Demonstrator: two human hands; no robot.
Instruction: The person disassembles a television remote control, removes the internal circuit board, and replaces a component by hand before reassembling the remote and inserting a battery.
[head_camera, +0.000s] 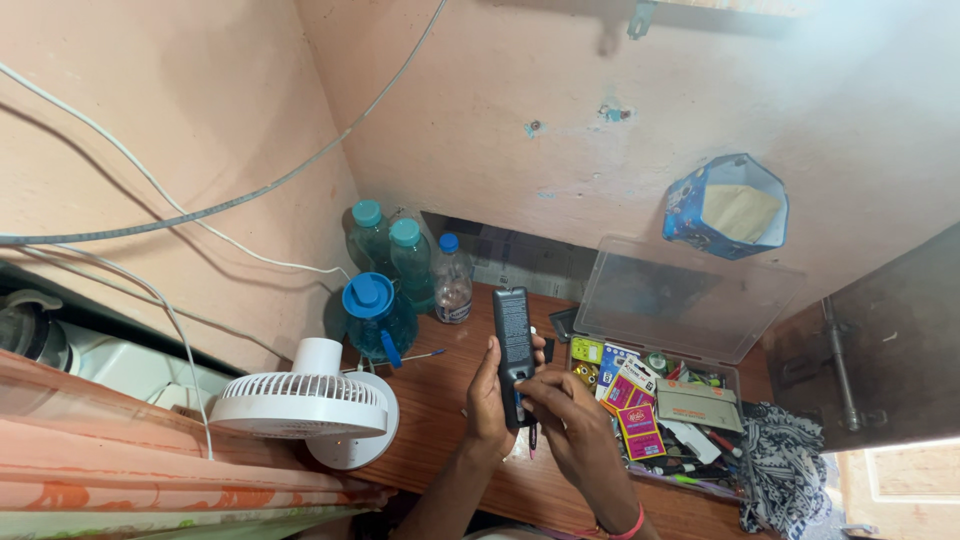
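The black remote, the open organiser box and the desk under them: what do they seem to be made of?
Black remote: likely matte moulded plastic, dull with no glare, held upright by the left hand while the right hand touches its lower end. Organiser box: clear plastic, its raised lid see-through and hazy. Desk: reddish-brown wood or wood laminate; smooth with a slight sheen.

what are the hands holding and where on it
A black remote control, upright; the left hand grips its lower half, the right hand fingers its bottom end.

The single head-worn camera looks steeply down and forward from close above a wooden desk (440, 400) set in a pink wall (600, 150) corner, wide-angled, with the wearer's forearms entering from the bottom edge.
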